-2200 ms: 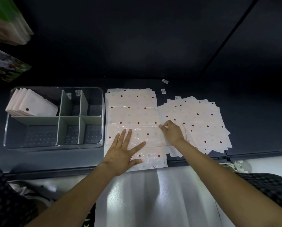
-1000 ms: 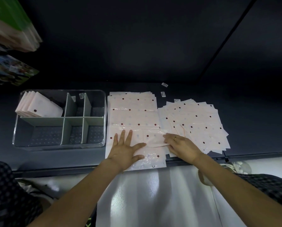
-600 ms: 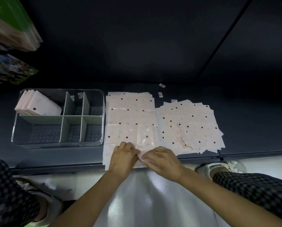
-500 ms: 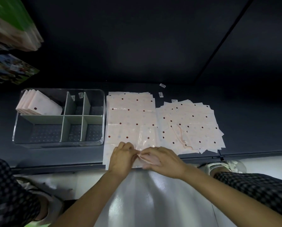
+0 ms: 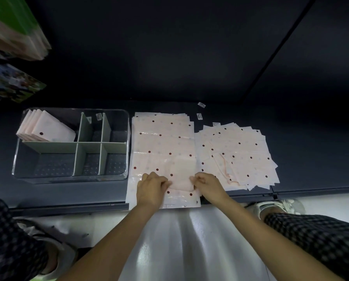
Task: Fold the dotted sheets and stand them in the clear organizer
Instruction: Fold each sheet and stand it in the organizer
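Observation:
A small pink dotted sheet [image 5: 180, 175] lies partly folded on top of a tall stack of large dotted sheets [image 5: 163, 138]. My left hand [image 5: 151, 187] grips its left edge and my right hand [image 5: 208, 184] grips its right edge, both near the shelf's front. A loose fan of small dotted sheets [image 5: 236, 155] spreads to the right. The clear organizer [image 5: 17, 151] with grey dividers stands at the left. Several folded sheets [image 5: 46, 128] lean upright in its back left compartment.
The dark shelf [image 5: 311, 159] ends in a front edge just below my hands. Small white labels [image 5: 201, 105] lie behind the sheets. Packaged goods [image 5: 13, 31] hang at the upper left. My knees and shoes flank a white floor below.
My right hand pulled one small sheet from the right pile onto the large stack. Both hands came together at the front and now hold its two side edges, farther apart than half a second ago.

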